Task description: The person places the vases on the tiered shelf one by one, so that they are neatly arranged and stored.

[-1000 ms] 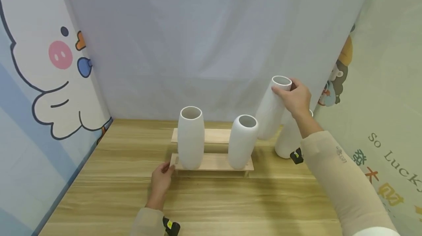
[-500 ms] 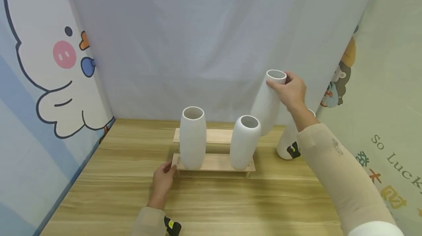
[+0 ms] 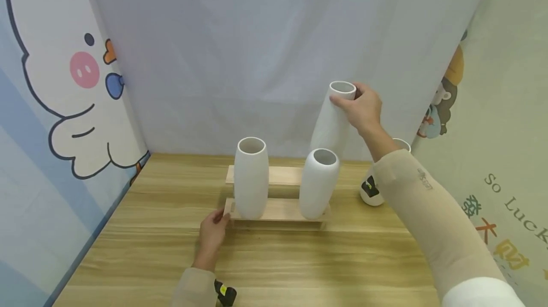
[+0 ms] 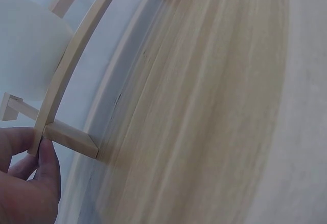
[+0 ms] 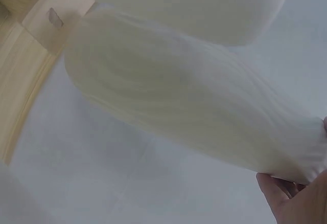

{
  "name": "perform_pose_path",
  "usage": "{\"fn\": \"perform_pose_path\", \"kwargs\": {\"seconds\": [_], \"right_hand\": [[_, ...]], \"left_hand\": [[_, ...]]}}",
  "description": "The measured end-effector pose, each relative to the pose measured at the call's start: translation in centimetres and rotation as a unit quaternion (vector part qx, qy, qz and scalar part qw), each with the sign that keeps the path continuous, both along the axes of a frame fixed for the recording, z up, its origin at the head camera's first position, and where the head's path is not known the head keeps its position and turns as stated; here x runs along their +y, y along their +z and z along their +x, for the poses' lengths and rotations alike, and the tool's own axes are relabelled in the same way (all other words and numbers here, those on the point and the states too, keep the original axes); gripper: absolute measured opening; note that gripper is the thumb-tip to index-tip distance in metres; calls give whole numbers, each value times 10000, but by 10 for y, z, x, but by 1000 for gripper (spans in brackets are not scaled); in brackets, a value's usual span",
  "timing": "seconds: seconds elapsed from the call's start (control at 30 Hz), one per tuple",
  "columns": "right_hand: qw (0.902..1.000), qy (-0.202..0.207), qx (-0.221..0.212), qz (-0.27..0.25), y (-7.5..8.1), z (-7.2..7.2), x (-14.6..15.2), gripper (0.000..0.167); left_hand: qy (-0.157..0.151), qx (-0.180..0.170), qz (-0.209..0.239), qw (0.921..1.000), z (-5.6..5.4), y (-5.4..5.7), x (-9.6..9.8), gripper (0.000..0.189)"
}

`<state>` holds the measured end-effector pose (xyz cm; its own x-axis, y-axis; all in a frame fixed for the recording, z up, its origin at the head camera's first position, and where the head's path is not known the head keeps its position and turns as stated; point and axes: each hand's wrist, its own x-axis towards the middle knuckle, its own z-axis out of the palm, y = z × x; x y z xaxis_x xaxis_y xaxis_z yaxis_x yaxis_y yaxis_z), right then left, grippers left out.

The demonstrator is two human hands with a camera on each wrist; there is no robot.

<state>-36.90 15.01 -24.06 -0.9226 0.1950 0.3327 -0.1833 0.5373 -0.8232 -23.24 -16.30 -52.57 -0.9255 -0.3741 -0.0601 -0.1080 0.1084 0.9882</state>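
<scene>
My right hand (image 3: pixel 363 108) grips a white vase (image 3: pixel 333 128) near its rim, thumb in front. That vase leans slightly behind the wooden two-tier stand (image 3: pixel 280 210); its base is hidden in the head view. In the right wrist view its broad end (image 5: pixel 117 65) appears close to the stand's board (image 5: pixel 56 17); whether they touch I cannot tell. With my left hand (image 3: pixel 211 233) I pinch the left end of the stand's lower board, seen also in the left wrist view (image 4: pixel 43 127). Two white vases, one left (image 3: pixel 251 178) and one right (image 3: pixel 318 184), stand on that lower board.
Another white vase (image 3: pixel 371 197) stands on the wooden table (image 3: pixel 265 264) at the right, partly hidden by my right forearm. A pale curtain (image 3: pixel 222 59) hangs behind the table. Printed walls (image 3: pixel 509 121) flank it on both sides.
My right hand has carried the vase leftward and away from me, from beside the stand to behind its right end. My left hand stays at the stand's lower board.
</scene>
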Motion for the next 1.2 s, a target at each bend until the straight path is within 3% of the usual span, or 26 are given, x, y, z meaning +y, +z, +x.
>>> {"fn": "perform_pose_path", "kwargs": {"seconds": [0.63, 1.2], "right_hand": [[9984, 477, 183, 236, 12, 1, -62, 54], [9967, 795, 144, 124, 11, 8, -102, 51]], "left_hand": [[-29, 65, 146, 9999, -3, -5, -2, 35], [-9, 28, 249, 9997, -4, -6, -2, 34]]}}
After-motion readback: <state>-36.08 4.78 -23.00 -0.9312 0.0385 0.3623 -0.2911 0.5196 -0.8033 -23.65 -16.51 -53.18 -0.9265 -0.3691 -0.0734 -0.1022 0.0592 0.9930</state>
